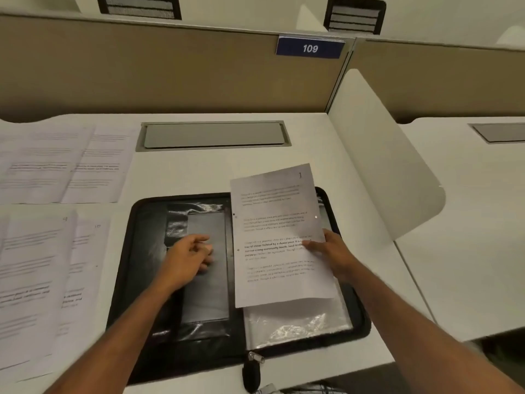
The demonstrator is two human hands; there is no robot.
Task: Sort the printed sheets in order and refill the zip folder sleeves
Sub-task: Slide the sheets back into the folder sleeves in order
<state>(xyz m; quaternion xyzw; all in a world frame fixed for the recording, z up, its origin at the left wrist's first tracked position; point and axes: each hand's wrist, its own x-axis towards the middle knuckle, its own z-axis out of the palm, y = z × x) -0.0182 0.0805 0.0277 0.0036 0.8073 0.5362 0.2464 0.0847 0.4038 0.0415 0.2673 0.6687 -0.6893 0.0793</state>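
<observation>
On the white desk (pixel 184 172): open black zip folder (pixel 136 251), clear sleeve (pixel 298 325) on its right half.
Right hand (pixel 335 251): pinches printed sheet (pixel 278 237) over that sleeve.
Left hand (pixel 190 257): loosely curled, empty, over left half.

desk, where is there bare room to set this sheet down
Bare: the strip between the grey hatch and the zip folder, and the strip between the folder and the white divider. Crowded: the left side, covered by printed sheets.
</observation>
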